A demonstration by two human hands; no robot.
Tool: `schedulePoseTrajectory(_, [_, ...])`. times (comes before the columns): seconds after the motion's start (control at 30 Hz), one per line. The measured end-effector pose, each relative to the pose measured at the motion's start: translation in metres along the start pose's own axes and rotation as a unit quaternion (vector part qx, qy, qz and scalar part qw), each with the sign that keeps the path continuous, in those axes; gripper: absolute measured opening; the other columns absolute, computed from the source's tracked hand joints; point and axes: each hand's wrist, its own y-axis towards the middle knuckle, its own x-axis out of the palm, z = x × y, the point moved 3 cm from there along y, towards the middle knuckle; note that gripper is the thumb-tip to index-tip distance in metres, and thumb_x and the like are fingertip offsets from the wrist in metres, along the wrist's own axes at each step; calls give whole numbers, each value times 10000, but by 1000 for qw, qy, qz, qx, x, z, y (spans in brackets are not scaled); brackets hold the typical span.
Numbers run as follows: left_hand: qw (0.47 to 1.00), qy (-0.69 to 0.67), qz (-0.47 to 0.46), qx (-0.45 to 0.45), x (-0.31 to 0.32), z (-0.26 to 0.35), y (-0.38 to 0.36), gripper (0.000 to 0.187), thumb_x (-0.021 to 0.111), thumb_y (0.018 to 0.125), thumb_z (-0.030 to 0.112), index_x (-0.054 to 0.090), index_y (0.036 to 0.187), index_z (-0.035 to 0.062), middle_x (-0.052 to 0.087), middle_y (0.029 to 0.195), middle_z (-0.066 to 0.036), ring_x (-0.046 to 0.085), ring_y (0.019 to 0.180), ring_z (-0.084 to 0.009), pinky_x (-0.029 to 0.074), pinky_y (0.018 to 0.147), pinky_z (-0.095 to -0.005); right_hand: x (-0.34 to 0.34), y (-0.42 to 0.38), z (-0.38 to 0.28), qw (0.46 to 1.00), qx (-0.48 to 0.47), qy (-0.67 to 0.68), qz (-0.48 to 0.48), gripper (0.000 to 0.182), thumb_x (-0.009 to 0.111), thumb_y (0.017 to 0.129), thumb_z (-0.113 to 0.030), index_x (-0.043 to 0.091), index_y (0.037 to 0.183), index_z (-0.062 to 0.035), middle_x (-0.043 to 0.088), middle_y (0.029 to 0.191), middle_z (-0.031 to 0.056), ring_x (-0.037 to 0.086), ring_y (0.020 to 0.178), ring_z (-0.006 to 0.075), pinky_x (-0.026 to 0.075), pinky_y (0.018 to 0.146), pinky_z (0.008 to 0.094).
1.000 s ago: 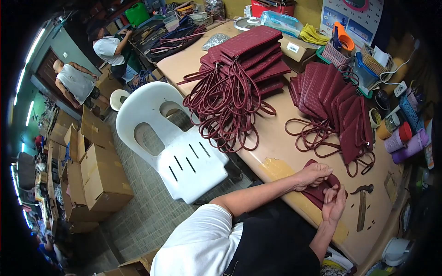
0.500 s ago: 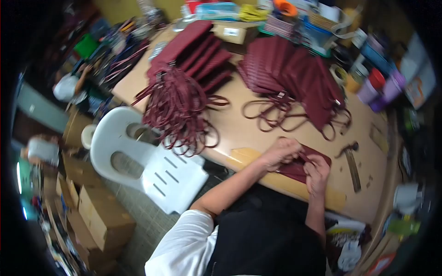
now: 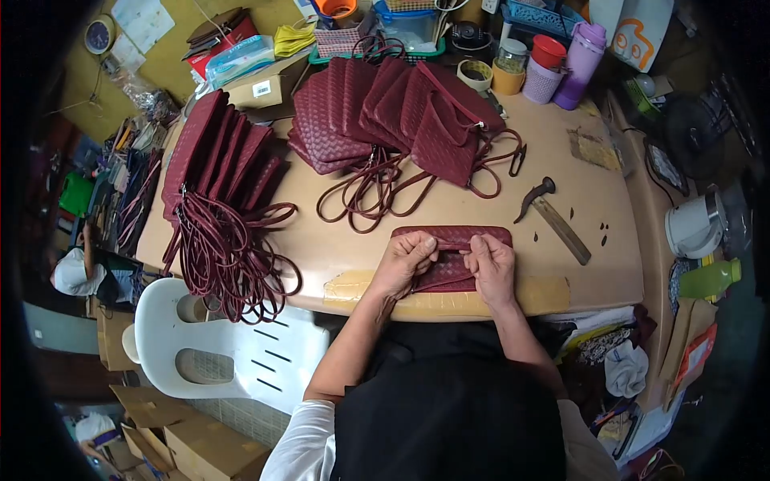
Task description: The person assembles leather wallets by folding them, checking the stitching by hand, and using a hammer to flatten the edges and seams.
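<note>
A maroon woven pouch lies flat near the front edge of the table, partly covered by both hands. My left hand pinches one end of a short stretch of maroon strap just above the pouch. Across from it, my right hand grips the other end, fingers curled in. The strap runs taut between the two hands; whether it joins the pouch is hidden. To the right of my right hand, a hammer with a wooden handle rests on the table.
Maroon pouches stand fanned out at the back, and another stack with looped straps is at the left. A white plastic chair touches the table's left front. Cups and a purple bottle line the back right.
My view has turned and levelled, so the table sits straighter in front of me. Both hands still grip the strap over the pouch, now wider apart with the strap drawn straight between them.
</note>
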Motion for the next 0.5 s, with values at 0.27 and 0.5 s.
schedulePoseTrajectory(0.27, [999, -26, 10, -26, 4, 4, -2, 242, 566, 962, 222, 652, 979, -4, 580, 719, 7, 320, 505, -39, 237, 460, -193, -3, -1, 2, 999, 34, -9, -29, 351, 499, 1004, -270, 601, 790, -10, 472, 568, -34, 404, 518, 26, 332, 489, 198])
schedulePoseTrajectory(0.5, [987, -157, 13, 24, -3, 10, -4, 378, 538, 956, 294, 593, 1129, -38, 617, 1021, -89, 554, 977, -146, 417, 894, -290, -6, -8, -13, 953, 124, 223, -163, 116, 572, 907, -78, 597, 967, 18, 545, 731, -9, 497, 703, 74, 392, 566, 232])
